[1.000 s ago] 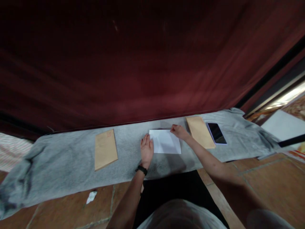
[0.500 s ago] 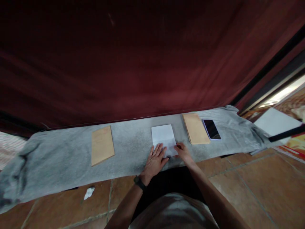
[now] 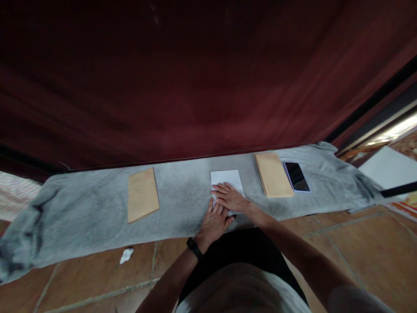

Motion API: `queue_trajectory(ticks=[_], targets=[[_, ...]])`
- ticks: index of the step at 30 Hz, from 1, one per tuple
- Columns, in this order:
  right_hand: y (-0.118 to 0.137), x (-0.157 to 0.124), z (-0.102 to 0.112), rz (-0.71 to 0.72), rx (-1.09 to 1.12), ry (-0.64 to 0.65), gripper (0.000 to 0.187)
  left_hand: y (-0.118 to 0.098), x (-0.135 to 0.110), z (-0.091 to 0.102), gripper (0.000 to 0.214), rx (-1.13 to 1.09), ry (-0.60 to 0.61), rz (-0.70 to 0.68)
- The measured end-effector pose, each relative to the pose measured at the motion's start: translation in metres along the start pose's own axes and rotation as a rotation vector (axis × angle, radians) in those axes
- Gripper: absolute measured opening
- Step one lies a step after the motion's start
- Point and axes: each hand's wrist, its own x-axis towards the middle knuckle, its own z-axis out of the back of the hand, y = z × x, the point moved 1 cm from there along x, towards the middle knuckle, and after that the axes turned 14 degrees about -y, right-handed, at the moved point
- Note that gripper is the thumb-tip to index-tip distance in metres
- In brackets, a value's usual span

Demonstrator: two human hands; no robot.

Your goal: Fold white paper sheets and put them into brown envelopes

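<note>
A white sheet of paper [image 3: 226,176] lies on the grey cloth in front of me, its near part covered by my hands. My left hand [image 3: 215,219] rests flat on the paper's near left part, fingers pointing away from me and a dark watch on the wrist. Across the middle of the paper lies my right hand [image 3: 230,198], fingers stretched out to the left, just beyond the left fingertips. Neither hand is gripping anything. Whether the sheet has a fold under the hands is hidden.
Brown envelopes [image 3: 275,176] are stacked on the right, beside a phone [image 3: 297,176] in a purple case. Another brown envelope [image 3: 142,195] lies on the left. A dark red curtain [image 3: 208,87] hangs behind the grey cloth [image 3: 182,187]. A crumpled white scrap [image 3: 126,255] is on the tiled floor.
My right hand has moved from the paper's near right edge up and left onto its middle, and its fingers have straightened. My left hand stays on the paper. The view has shifted slightly.
</note>
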Motion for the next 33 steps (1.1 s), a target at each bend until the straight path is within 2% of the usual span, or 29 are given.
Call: queue_trajectory(ticks=[4,8,12,15,19,22,25,27,31,33], targets=[[-0.027,0.024,-0.002,0.031,-0.045,0.042,0.045,0.000,0.002,0.003,0.053,-0.007,-0.015,0.007],[-0.048,0.044,0.000,-0.050,-0.099,0.035,0.047,0.001,0.003,0.005,0.055,0.004,0.008,0.002],[-0.055,0.057,0.000,-0.156,-0.160,-0.011,0.049,0.001,0.003,0.006,0.057,0.001,0.025,0.000],[-0.050,0.057,0.001,-0.243,-0.199,-0.073,0.050,0.001,0.003,0.006,0.056,-0.001,0.023,0.003],[-0.032,0.023,0.007,-0.271,-0.191,-0.119,0.051,0.001,0.002,0.005,0.054,-0.002,0.008,0.003],[-0.016,-0.026,0.015,-0.199,-0.172,-0.089,0.049,0.001,0.003,0.005,0.051,-0.006,-0.006,-0.007],[-0.005,-0.074,0.025,-0.239,-0.185,-0.121,0.051,0.001,0.005,0.005,0.050,-0.011,-0.008,-0.017],[0.000,-0.096,0.031,-0.262,-0.180,-0.144,0.052,0.001,0.006,0.006,0.051,-0.009,-0.010,-0.017],[0.006,-0.114,0.039,-0.245,-0.163,-0.155,0.055,0.001,0.002,0.004,0.050,-0.057,-0.018,0.000],[0.008,-0.115,0.041,-0.238,-0.159,-0.160,0.057,0.001,-0.002,0.002,0.050,-0.145,-0.054,0.098]])
